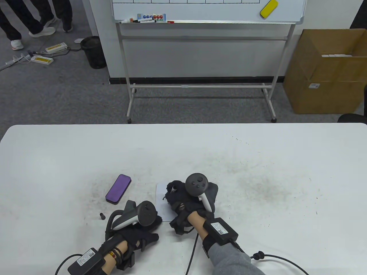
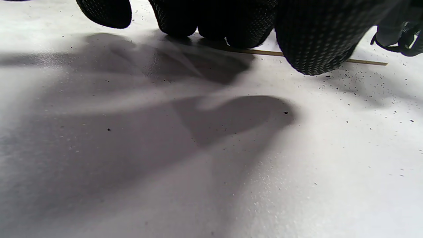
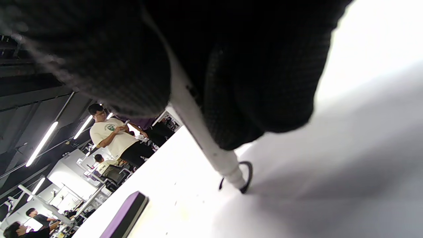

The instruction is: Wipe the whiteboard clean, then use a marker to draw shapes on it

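No label I can read. My right hand (image 1: pixel 183 200) pinches the marker (image 3: pixel 201 132) in curled fingers, tip on the small whiteboard (image 1: pixel 161 197) on the bench (image 1: pixel 258 160) — left hand (image 1: pixel 143 226) fingers flat at its edge. Purple eraser (image 1: pixel 118 188) and marker cap (image 1: pixel 102 215) lie just left.

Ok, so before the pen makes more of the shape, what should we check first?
1. Marker held in the right hand: ok.
2. Tip on the small whiteboard: ok, a curved black stroke is already there.
3. Left hand steadying the board: ok, its fingers press at the board's edge.
4. Cap off: ok, it lies on the table.
5. Purple eraser out of the way: ok, lying left of the board.
6. Board fully wiped: cannot tell, hands cover most of it.
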Tool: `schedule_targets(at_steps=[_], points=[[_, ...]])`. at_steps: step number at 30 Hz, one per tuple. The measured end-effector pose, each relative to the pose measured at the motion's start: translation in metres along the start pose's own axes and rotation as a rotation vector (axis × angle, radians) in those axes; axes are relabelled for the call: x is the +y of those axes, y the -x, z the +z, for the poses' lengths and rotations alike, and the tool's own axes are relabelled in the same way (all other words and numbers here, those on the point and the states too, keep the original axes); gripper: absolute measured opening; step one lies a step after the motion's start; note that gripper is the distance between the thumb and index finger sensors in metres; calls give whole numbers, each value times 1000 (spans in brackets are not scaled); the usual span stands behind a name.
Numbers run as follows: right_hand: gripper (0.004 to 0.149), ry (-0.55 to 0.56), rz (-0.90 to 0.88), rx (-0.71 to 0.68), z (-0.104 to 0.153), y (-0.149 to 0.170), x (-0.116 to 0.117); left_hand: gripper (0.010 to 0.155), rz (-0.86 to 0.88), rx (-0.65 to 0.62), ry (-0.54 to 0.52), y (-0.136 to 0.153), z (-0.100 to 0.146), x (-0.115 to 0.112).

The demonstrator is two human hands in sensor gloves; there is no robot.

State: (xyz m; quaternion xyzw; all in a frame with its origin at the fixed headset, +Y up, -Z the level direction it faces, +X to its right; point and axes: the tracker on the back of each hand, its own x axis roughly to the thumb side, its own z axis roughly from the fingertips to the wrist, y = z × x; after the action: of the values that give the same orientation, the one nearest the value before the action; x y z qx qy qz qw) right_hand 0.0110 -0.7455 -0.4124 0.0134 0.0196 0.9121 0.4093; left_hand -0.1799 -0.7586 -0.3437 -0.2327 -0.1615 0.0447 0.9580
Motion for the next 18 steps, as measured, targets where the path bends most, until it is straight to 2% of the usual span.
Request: schedule_targets(at_steps=[11, 15, 18], points=[[45, 25, 11, -5, -8, -12, 14, 70, 2, -2, 8, 0, 0, 0], [45, 54, 27, -22, -10, -13, 8, 71, 4, -2, 13, 0, 0, 0], [45, 80, 17, -2, -10, -7, -6, 71, 9, -2, 14, 0, 0, -1]])
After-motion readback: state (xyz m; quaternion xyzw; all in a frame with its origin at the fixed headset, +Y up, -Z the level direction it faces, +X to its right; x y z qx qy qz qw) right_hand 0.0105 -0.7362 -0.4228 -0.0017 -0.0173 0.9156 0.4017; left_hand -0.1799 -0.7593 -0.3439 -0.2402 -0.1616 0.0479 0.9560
